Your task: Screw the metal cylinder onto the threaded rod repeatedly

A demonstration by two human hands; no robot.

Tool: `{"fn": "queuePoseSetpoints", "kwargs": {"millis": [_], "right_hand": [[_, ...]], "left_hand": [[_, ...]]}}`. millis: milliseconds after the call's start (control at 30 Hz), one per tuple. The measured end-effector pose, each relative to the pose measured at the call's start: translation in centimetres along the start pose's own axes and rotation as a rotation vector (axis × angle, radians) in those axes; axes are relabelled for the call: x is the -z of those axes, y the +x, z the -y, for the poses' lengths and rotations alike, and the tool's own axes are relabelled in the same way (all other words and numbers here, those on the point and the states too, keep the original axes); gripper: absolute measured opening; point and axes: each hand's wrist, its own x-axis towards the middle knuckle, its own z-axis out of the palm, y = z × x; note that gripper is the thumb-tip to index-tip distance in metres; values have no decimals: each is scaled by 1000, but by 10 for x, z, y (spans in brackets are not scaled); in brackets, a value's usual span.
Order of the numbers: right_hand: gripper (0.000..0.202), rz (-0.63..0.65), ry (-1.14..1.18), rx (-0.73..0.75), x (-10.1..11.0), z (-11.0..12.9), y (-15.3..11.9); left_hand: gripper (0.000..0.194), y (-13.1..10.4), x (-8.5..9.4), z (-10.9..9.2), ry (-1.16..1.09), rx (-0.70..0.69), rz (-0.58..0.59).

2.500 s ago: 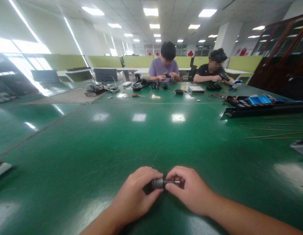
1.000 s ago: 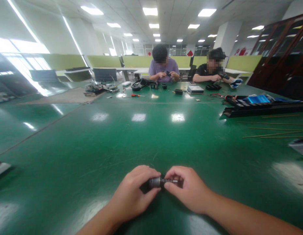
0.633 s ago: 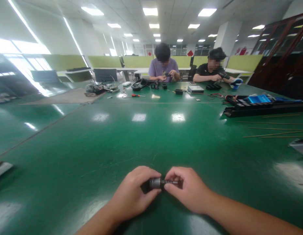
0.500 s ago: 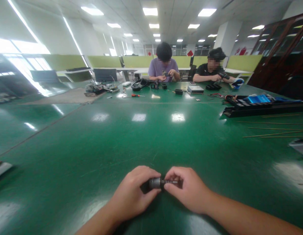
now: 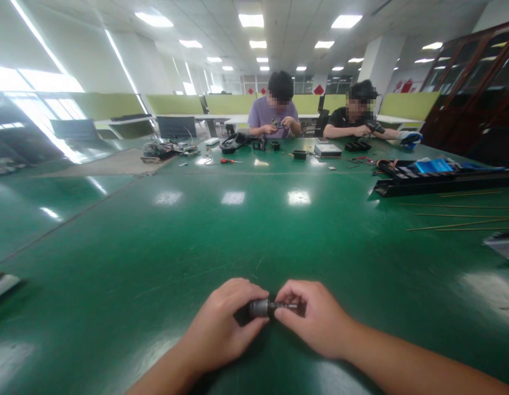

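Note:
Low in the head view, a grey metal cylinder with a thin stepped shaft (image 5: 259,308) lies sideways between my hands; it resembles a motor rotor. My left hand (image 5: 228,317) wraps around the thick end, thumb below and fingers above. The cylinder's far left end is hidden in that palm. From the other side, my right hand (image 5: 314,315) pinches the thin shaft with thumb and fingertips, and the shaft's bright tip shows between them. Both hands are close to the green tabletop (image 5: 238,241). Whether the part touches the table I cannot tell.
Across the table sit two people, one in purple (image 5: 260,112), one in black (image 5: 340,120), both handling parts. A red screwdriver (image 5: 227,161) lies near several dark parts. Thin rods (image 5: 460,215) and a long black housing (image 5: 427,186) occupy the right side.
My hands and the metal part stay almost still. Opposite, the person in purple has shifted their head slightly right. The blue-and-white item beside the person in black has moved right.

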Motion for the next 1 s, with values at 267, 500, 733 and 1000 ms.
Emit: {"fn": "queuePoseSetpoints", "kwargs": {"millis": [267,500,733,1000], "right_hand": [[4,2,6,-5,-1,0,0],[5,6,2,-14,-1,-1,0],[5,8,3,-17,-1,-1,0],[5,8,-7,-8,0,-1,-1]], "left_hand": [[23,-1,0,1,-2,-1,13],[24,-2,-1,1,1,-3,15],[24,-1,1,1,1,-6,10],[23,1,1,1,-18,3,29]]}}
